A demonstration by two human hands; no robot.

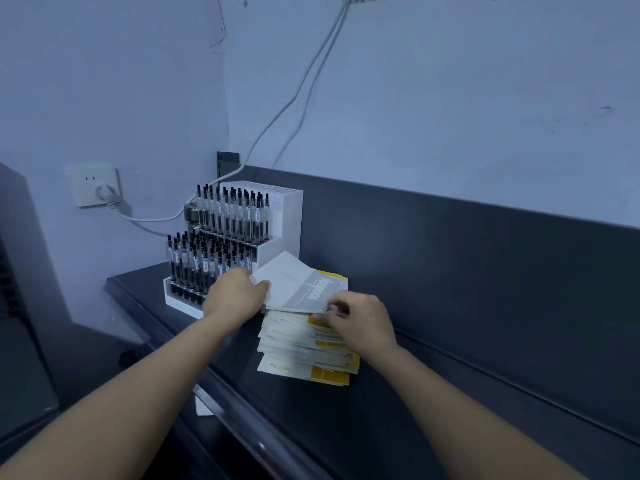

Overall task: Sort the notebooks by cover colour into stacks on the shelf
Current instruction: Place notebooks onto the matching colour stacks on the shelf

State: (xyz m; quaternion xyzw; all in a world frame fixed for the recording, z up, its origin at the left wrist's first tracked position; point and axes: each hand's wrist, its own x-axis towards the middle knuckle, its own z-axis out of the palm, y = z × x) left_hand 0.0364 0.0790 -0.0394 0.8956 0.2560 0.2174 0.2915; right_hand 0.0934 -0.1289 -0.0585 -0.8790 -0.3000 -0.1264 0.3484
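Note:
A stack of notebooks [304, 344] with white and yellow covers lies on the dark shelf [433, 358]. On top, a grey and white notebook [298, 285] is tilted up at its left edge. My left hand [235, 296] grips that raised left edge, thumb on the cover. My right hand [356, 318] pinches the near right corner of the grey notebook, its fingers over the yellow cover below. A yellow notebook corner [337, 277] shows behind the grey one.
A white tiered rack of black pens [225, 244] stands just left of the stack, touching distance from my left hand. A wall socket [95, 185] with a plugged cable is further left. Cables hang down the wall. Dark shelf surface stretches to the right.

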